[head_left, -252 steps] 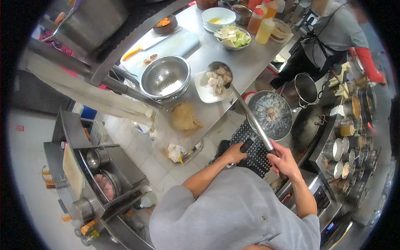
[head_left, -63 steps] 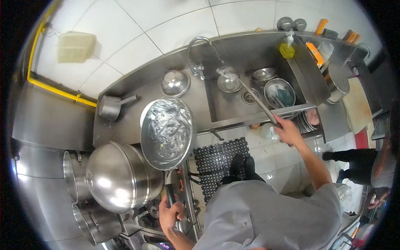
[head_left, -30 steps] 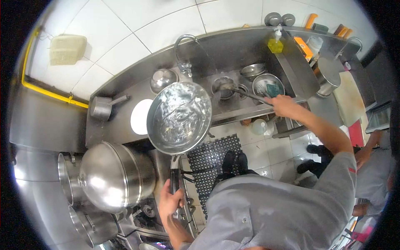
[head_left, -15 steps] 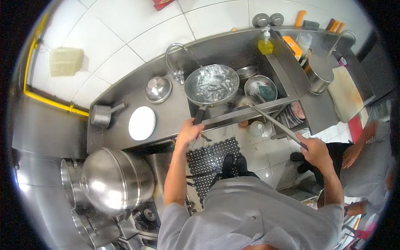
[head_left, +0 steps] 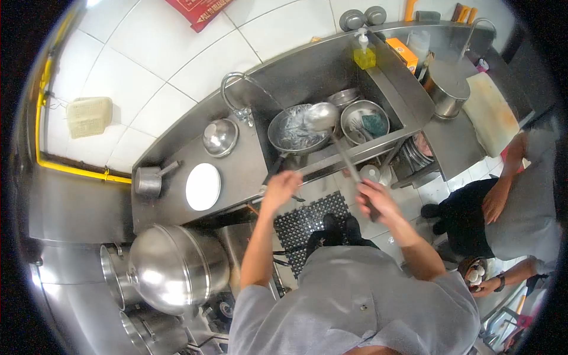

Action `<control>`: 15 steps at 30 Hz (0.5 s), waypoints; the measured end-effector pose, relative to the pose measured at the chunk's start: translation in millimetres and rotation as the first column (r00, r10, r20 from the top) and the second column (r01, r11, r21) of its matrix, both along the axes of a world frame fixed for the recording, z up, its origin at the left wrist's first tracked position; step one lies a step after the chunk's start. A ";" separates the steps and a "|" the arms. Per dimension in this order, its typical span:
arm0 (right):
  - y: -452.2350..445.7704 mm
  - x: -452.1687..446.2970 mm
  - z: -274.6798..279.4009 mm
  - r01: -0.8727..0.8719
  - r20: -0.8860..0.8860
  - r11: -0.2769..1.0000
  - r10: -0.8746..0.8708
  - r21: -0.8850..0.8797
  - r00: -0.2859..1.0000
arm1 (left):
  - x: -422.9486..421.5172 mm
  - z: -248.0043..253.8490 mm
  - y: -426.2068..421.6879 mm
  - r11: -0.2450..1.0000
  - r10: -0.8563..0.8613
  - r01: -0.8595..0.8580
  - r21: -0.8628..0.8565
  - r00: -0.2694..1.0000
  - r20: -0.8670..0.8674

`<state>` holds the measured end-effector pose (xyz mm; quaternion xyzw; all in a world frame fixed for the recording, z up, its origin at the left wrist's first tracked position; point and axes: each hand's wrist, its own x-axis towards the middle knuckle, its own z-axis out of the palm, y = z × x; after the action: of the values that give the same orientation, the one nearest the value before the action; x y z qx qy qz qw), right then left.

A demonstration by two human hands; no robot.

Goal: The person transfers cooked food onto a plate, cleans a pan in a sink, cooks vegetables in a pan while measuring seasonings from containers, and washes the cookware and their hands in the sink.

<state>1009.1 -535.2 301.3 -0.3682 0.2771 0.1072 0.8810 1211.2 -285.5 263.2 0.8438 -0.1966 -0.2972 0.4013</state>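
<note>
My right hand (head_left: 377,200) is wrapped round the dark handle end of a long metal ladle (head_left: 321,116). Its rounded bowl is over the sudsy frying pan (head_left: 290,139), which rests tilted in the sink. My left hand (head_left: 283,189) is just beside the pan's black handle (head_left: 274,168), apart from it, with loosely extended, slightly blurred fingers. To the right of the pan stands a metal bowl (head_left: 351,131) with a green scrubbing pad (head_left: 374,124) in it. A curved faucet (head_left: 236,89) rises behind the pan.
White plates (head_left: 203,186), an upturned metal bowl (head_left: 220,137) and a small saucepan (head_left: 148,180) occupy the left counter. A yellow soap bottle (head_left: 364,57) stands on the sink's rear ledge. Another person (head_left: 520,201) is close on my right. A large domed pot (head_left: 171,269) is at lower left.
My right hand has swung left and lifted the ladle from the sink to over the pan. My left hand has come off the pan's handle. The view has shifted slightly.
</note>
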 end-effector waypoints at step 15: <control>-98.0 197.4 -82.6 -0.253 -0.278 -0.216 0.094 -0.943 0.956 | 40.3 42.1 56.3 0.865 0.257 -0.486 -0.125 0.644 -0.721</control>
<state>1206.5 -633.2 218.7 -0.9386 0.2497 -0.0043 0.2380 1251.4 -229.2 305.3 0.6231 0.1011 -0.4612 0.6235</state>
